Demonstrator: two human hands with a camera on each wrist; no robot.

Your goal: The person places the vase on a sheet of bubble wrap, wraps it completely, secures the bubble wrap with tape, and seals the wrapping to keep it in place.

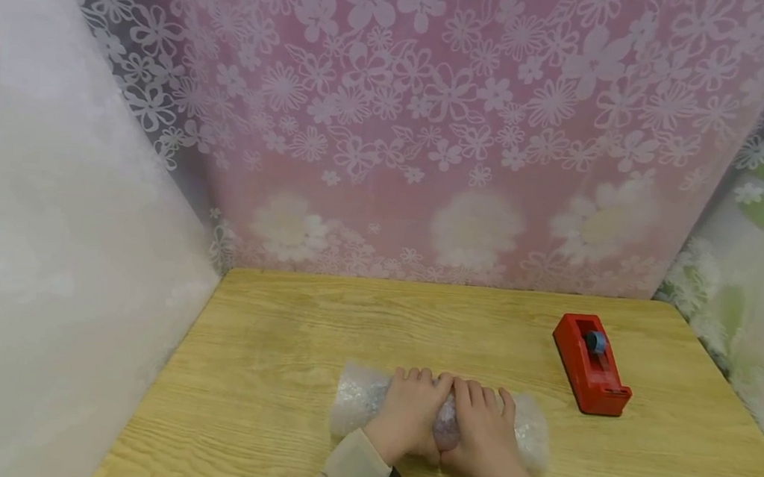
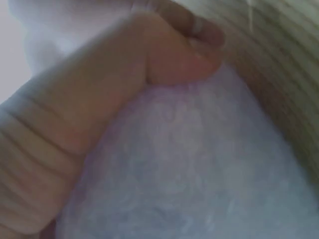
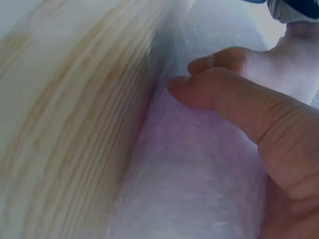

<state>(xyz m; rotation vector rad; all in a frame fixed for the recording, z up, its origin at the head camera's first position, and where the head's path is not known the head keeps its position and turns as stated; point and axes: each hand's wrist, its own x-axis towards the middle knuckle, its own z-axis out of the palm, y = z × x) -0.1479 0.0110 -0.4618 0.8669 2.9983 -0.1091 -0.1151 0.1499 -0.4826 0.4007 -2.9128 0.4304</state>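
A roll of clear bubble wrap (image 1: pixel 357 401) lies crosswise near the front of the table, with something purplish showing through its middle. Both hands grip it side by side near its centre, fingers curled over the far side and thumbs on the near side. The left hand (image 1: pixel 411 413) is left of centre, the right hand (image 1: pixel 484 434) right of it, index fingers almost touching. In the left wrist view the thumb (image 2: pixel 114 84) lies along the wrap (image 2: pixel 189 164). The right wrist view has the right thumb (image 3: pixel 224 94) on the wrap (image 3: pixel 199 174), beside the left thumb.
A red tape dispenser (image 1: pixel 590 367) with a small roll of tape stands at the right of the wooden table (image 1: pixel 267 334). Behind the table hangs a pink flowered curtain (image 1: pixel 395 157); pale sheets hang at the left and right sides.
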